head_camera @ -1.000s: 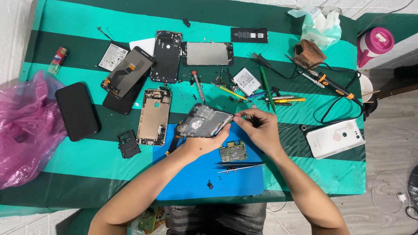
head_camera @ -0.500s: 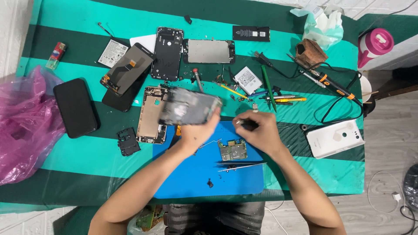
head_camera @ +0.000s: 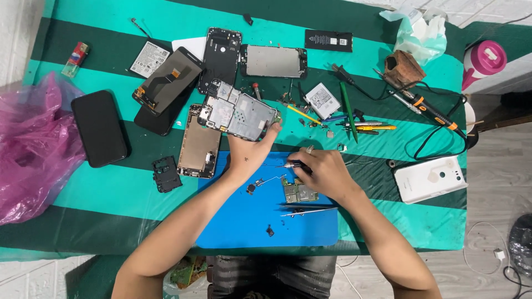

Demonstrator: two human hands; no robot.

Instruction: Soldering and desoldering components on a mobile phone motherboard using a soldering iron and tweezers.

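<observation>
My left hand (head_camera: pixel 249 152) holds a grey phone frame (head_camera: pixel 238 113) by its near edge, out over the green cloth beyond the blue mat (head_camera: pixel 233 221). My right hand (head_camera: pixel 324 171) grips a small screwdriver (head_camera: pixel 289 165) with its tip pointing left over the mat. A green circuit board (head_camera: pixel 298 192) lies just under the right hand, with tweezers (head_camera: pixel 307 210) in front of it. Small loose parts (head_camera: pixel 255 185) sit on the mat between the hands.
Opened phones and screens (head_camera: pixel 166 88) lie at the back left, a black phone (head_camera: pixel 100 127) and a pink plastic bag (head_camera: pixel 27 149) further left. A white phone back (head_camera: pixel 429 178), a soldering iron (head_camera: pixel 421 105), pens and a battery (head_camera: pixel 328 40) are to the right.
My left hand has carried the phone frame away from me and to the left, off the mat. My right hand has dropped onto the mat with the screwdriver.
</observation>
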